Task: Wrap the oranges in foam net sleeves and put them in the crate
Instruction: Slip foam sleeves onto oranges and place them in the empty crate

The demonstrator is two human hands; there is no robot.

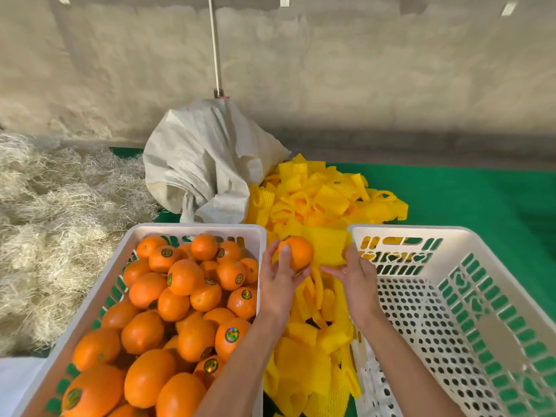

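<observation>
Head view, and you've got both hands up in the gap between the two crates. Your left hand (278,281) cups an orange (296,251), thumb across its near face and fingers curled beneath, so the fruit sits proud of the palm with its far side bare (handy, since that's the side facing the sleeve). Your right hand (352,273) pinches a yellow foam net sleeve (329,246) at its near edge, fingers curled round the foam, the sleeve lying sideways just beside the orange and touching it or very nearly; you can't tell from here whether its mouth is already stretched open.

My read: you're lining the fruit up with the sleeve's opening, and the wrap isn't on yet. Next, I'd judge, the sleeve needs spreading so the orange can slide in without snagging.

To your left, the white crate of oranges (198,228) is heaped with stickered fruit, close to the feeding hand. To your right, the empty white perforated crate (451,233) waits for wrapped ones, nothing in it so far. Between them and beyond, the pile of yellow sleeves (316,200) spills over the green mat (481,200), within easy reach. Behind sit a white woven sack (204,164) and pale straw-like packing (45,212).
</observation>
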